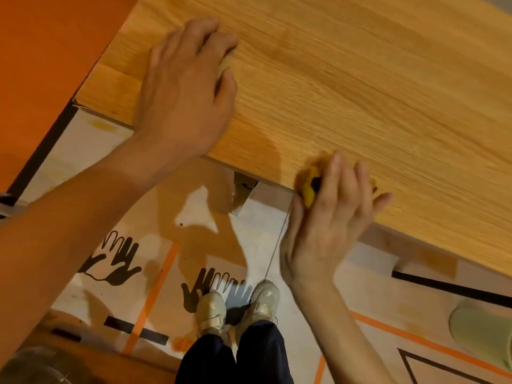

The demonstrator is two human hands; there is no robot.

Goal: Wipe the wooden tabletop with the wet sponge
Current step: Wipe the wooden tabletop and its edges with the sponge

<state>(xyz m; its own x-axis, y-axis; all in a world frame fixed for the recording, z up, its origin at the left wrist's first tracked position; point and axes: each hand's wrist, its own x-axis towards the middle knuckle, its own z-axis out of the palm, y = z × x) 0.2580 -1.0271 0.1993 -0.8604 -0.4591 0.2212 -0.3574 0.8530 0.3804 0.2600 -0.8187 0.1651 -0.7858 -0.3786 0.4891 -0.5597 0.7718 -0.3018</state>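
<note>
We seem to be in a staged activity or studio space rather than a home — the pale floor [249,245] carries printed black hand silhouettes [122,261], orange tape lines [155,295] and black strips [135,329], beside a bright orange panel [50,51] and a plain wooden table [360,79].

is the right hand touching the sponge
Touching: the head view shows the right hand with fingers curled round the yellow sponge at the tabletop's near edge.
</note>
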